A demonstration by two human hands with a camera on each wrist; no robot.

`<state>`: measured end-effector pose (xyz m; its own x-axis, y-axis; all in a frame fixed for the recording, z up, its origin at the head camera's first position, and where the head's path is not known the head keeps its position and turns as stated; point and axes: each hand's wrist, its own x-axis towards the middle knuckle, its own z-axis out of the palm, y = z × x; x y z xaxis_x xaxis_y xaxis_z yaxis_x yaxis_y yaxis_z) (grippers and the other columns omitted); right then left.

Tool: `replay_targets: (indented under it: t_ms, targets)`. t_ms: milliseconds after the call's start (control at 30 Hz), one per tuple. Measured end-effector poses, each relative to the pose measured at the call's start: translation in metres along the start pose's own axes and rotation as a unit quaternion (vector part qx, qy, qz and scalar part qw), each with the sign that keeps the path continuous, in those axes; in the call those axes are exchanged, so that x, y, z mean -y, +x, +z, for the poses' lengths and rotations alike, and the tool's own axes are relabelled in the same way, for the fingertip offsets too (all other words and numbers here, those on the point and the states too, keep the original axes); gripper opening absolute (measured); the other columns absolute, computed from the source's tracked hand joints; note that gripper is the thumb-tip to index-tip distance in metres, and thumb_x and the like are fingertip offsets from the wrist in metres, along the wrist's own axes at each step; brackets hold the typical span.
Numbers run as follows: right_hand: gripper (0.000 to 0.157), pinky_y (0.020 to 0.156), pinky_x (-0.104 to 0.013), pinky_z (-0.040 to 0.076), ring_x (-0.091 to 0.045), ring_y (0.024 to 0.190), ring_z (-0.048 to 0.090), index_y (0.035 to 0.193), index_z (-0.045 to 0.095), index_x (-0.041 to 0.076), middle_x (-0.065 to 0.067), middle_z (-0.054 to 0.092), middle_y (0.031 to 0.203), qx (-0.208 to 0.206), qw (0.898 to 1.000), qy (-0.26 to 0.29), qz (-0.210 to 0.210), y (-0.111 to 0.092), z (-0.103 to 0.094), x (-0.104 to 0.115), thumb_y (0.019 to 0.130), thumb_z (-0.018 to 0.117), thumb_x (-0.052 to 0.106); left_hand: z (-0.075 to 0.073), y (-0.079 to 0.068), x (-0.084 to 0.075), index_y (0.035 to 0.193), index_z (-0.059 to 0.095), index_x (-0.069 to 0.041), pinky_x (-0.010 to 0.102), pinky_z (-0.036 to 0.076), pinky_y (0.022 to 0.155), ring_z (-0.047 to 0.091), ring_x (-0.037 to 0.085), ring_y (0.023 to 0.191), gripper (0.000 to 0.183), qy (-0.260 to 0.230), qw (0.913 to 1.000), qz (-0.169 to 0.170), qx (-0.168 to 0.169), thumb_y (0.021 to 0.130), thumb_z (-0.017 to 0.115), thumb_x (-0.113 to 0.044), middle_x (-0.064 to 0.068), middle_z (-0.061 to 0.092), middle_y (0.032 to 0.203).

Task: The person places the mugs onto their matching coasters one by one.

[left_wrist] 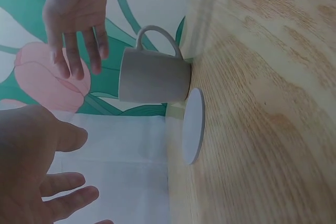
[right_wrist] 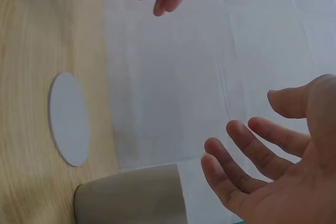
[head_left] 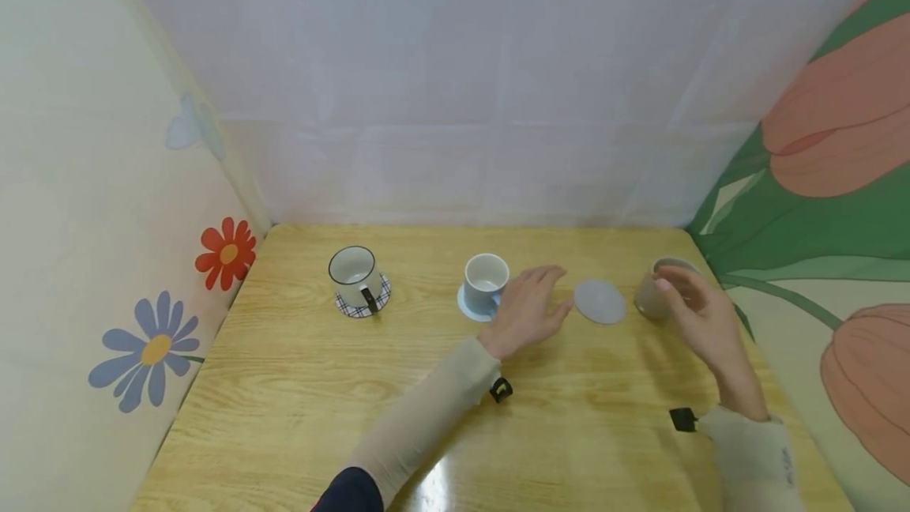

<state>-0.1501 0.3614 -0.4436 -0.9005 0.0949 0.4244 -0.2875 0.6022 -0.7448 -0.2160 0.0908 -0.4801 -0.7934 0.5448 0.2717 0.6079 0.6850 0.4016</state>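
Observation:
A round light-grey coaster [head_left: 600, 302] lies flat on the wooden table, between my two hands. To its right stands an upright grey mug [head_left: 648, 300], its handle [left_wrist: 157, 29] visible in the left wrist view. My right hand [head_left: 700, 322] hovers over and in front of this mug, fingers spread and loosely bent, apparently apart from it in the right wrist view. Left of the coaster, my left hand [head_left: 528, 310] is held above the table with fingers extended and nothing in them. Just behind it is a white and blue mug [head_left: 486, 276] on a light blue coaster [head_left: 467, 310], partly hidden.
Farther left, a white mug with a dark rim [head_left: 351, 271] sits on a checkered coaster [head_left: 384, 295]. White sheeting [head_left: 462, 101] rises behind the table [head_left: 298, 393]. Flower-printed panels [head_left: 817, 259] flank both sides, the right one close to the grey mug.

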Motion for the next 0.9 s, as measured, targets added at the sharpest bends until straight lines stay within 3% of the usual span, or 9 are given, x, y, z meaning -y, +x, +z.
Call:
replay_targets:
  t_ms: [233,667,900]
  targets:
    - [0.031,0.086,0.003,0.042,0.022,0.101,0.055,0.129,0.069,-0.007,0.042,0.056,0.11,-0.04,0.998,-0.038,0.017,-0.003,0.001,-0.002,0.106,0.066,0.014,0.004,0.004,-0.002,0.155,0.053,-0.015,0.041,0.046,0.123,0.055,0.023,0.146,0.057,-0.005,0.9998,-0.019,-0.002,0.106,0.065,-0.041,0.003,0.057,0.159]
    - [0.031,0.088,0.003,0.042,0.021,0.1,0.055,0.129,0.07,-0.007,0.04,0.056,0.111,-0.065,0.996,-0.045,0.032,-0.005,-0.004,-0.015,0.104,0.069,0.012,0.011,0.006,-0.005,0.156,0.051,-0.017,0.039,0.047,0.122,0.054,0.022,0.147,0.056,-0.005,0.9997,-0.024,0.01,0.108,0.059,-0.045,0.002,0.056,0.16]
    - [0.031,0.086,0.002,0.043,0.022,0.098,0.054,0.127,0.07,-0.007,0.025,0.066,0.113,-0.089,0.993,-0.051,0.06,-0.009,-0.008,-0.017,0.104,0.07,0.014,0.014,0.009,-0.007,0.155,0.053,-0.016,0.038,0.046,0.123,0.054,0.022,0.146,0.055,-0.013,0.9997,-0.021,0.008,0.108,0.059,-0.044,0.003,0.057,0.159]
